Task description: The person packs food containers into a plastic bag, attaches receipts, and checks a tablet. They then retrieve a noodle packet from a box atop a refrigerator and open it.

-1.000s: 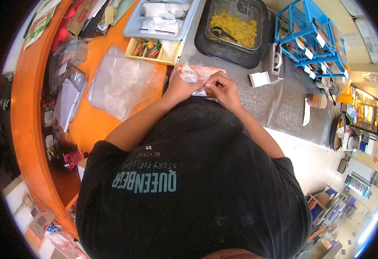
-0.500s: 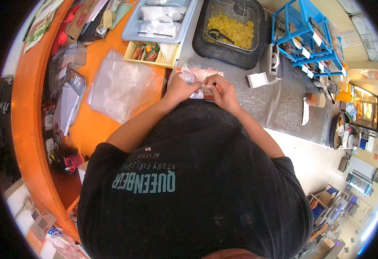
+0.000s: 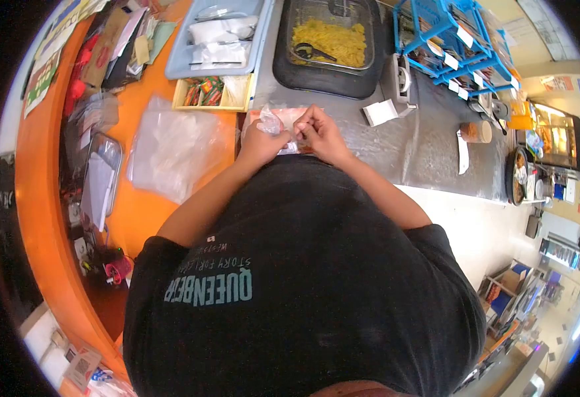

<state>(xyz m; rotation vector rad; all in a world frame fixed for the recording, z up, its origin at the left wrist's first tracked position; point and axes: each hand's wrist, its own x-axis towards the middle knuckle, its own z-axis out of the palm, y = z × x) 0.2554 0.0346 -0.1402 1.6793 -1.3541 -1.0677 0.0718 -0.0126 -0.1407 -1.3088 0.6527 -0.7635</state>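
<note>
A crumpled clear plastic bag (image 3: 273,120) is gathered in my left hand (image 3: 261,147), whose fingers are closed around it close to my belly. Just to its right, my right hand (image 3: 324,137) has thumb and fingers pinched together by the bag; what sits between those fingertips is too small to make out. Under and behind both hands lies a red and white printed packet or sheet (image 3: 294,114), mostly covered. On the orange counter to the left rests a stack of flat clear plastic bags (image 3: 174,149).
Beyond my hands stands a tray of yellow food (image 3: 333,43) with a black spoon (image 3: 313,51). A yellow box of sachets (image 3: 202,91), a blue bin of white packets (image 3: 220,56), a tape dispenser (image 3: 399,83) and blue baskets (image 3: 445,43) surround it.
The whole view has shifted slightly, so the counter things appear further left. My right hand's fingers have lifted a little from the bag; my left hand keeps its hold.
</note>
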